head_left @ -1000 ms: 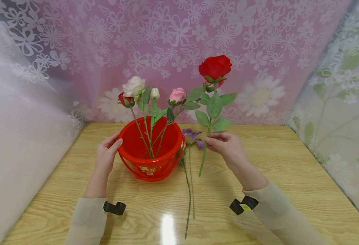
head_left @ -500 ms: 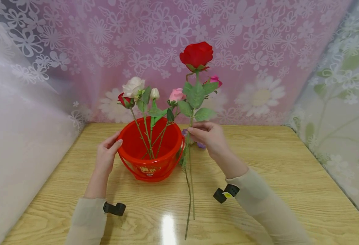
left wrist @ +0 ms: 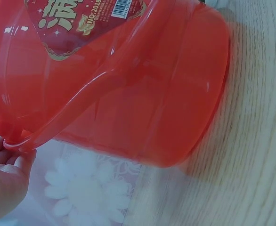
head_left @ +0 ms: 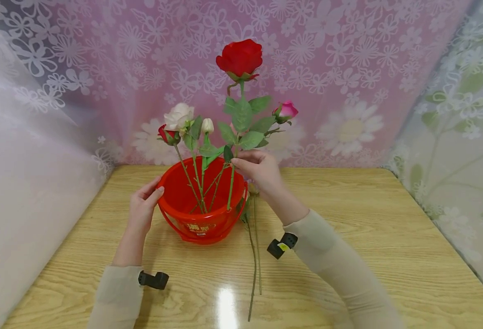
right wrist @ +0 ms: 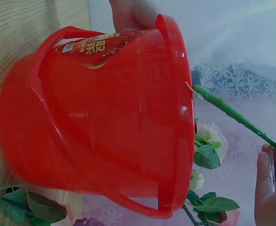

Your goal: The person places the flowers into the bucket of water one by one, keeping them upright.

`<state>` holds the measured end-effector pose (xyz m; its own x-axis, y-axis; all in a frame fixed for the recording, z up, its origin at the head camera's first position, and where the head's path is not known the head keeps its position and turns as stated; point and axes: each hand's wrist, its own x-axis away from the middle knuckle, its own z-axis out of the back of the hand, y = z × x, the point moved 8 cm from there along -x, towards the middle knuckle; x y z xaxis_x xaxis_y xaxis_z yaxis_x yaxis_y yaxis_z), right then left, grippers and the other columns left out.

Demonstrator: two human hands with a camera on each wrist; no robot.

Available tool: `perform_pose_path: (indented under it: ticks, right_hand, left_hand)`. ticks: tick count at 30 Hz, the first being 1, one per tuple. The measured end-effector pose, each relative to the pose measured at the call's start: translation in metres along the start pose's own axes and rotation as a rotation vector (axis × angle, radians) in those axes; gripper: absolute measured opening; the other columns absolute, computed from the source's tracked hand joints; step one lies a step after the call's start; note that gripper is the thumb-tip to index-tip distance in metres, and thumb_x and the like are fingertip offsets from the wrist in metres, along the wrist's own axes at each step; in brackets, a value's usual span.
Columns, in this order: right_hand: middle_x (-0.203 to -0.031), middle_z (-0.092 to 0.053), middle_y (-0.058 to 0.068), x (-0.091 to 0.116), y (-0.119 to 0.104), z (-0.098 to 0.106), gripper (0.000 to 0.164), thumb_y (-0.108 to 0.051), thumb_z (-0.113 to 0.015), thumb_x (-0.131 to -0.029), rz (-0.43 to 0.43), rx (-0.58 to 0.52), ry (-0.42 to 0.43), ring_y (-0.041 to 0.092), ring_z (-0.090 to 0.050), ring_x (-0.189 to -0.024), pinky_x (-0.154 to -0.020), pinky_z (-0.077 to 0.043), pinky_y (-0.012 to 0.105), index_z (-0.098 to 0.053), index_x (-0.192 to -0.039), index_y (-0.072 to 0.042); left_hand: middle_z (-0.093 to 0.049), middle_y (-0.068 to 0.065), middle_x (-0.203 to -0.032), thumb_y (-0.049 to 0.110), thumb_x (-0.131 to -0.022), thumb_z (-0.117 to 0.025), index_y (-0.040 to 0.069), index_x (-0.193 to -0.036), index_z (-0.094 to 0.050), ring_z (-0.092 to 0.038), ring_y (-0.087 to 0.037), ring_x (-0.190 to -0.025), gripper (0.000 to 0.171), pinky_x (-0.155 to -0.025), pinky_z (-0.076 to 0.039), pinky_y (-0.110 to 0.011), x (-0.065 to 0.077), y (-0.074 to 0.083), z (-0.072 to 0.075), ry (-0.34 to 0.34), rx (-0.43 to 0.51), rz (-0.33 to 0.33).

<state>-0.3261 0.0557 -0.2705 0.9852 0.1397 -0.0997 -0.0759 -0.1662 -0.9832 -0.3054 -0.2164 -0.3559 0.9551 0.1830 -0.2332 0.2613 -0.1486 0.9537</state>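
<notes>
My left hand (head_left: pixel 142 205) holds the left rim of a red plastic bucket (head_left: pixel 221 225), its thumb on the near side in the head view. The fingers of my right hand (head_left: pixel 262 171) pinch the green stem of a large red rose (head_left: pixel 241 59), upright above the bucket's right side. In the right wrist view the cut end of the stem (right wrist: pixel 237 115) is right at the bucket's rim. Inside the bucket stand a small red rose (head_left: pixel 169 135), a white rose (head_left: pixel 179 116) and a white tulip (head_left: pixel 207 126). A pink rose is mostly hidden behind the held rose's leaves.
A magenta rose (head_left: pixel 287 111) shows behind my right hand. Two long stems (head_left: pixel 253 256) lie on the wooden table (head_left: pixel 369 219) right of the bucket; their flower heads are largely covered by my hand. Flower-patterned curtains (head_left: pixel 328 68) enclose the back and sides.
My right hand has carried the red rose left and up, from beside the bucket to above its right side. The left hand and the bucket have stayed put.
</notes>
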Motion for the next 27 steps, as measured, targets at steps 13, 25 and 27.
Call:
perform_pose_path:
  ticks: [13,25,27]
  right_hand:
    - [-0.087,-0.060,0.009,-0.017,0.009,-0.015,0.027,0.000,-0.063,-0.080,0.028,-0.041,0.043,0.017,-0.062,-0.078,-0.077,-0.050,0.032,-0.057,-0.104,0.012]
    - [-0.088,-0.063,0.014,-0.011,0.033,-0.022,0.020,-0.007,-0.065,-0.079,0.112,0.211,0.033,0.022,-0.061,-0.082,-0.073,-0.051,0.028,-0.065,-0.095,0.006]
    - [-0.087,-0.064,0.013,-0.008,0.034,-0.023,0.019,-0.009,-0.067,-0.079,0.138,0.272,0.038,0.021,-0.061,-0.080,-0.072,-0.051,0.028,-0.066,-0.093,0.004]
  left_hand:
    - [-0.058,0.007,-0.103,0.003,-0.086,-0.055,-0.011,-0.125,-0.042,-0.055,-0.010,-0.095,0.043,-0.080,-0.045,-0.018,0.000,-0.002,0.001,0.001,0.008,0.005]
    - [-0.057,0.007,-0.103,0.003,-0.087,-0.054,-0.010,-0.126,-0.042,-0.055,-0.010,-0.096,0.043,-0.081,-0.045,-0.018,-0.001,-0.002,0.001,-0.004,0.017,0.010]
    - [-0.057,0.006,-0.104,0.004,-0.087,-0.054,-0.010,-0.126,-0.042,-0.055,-0.010,-0.096,0.044,-0.081,-0.045,-0.018,-0.001,-0.002,0.001,-0.006,0.017,0.012]
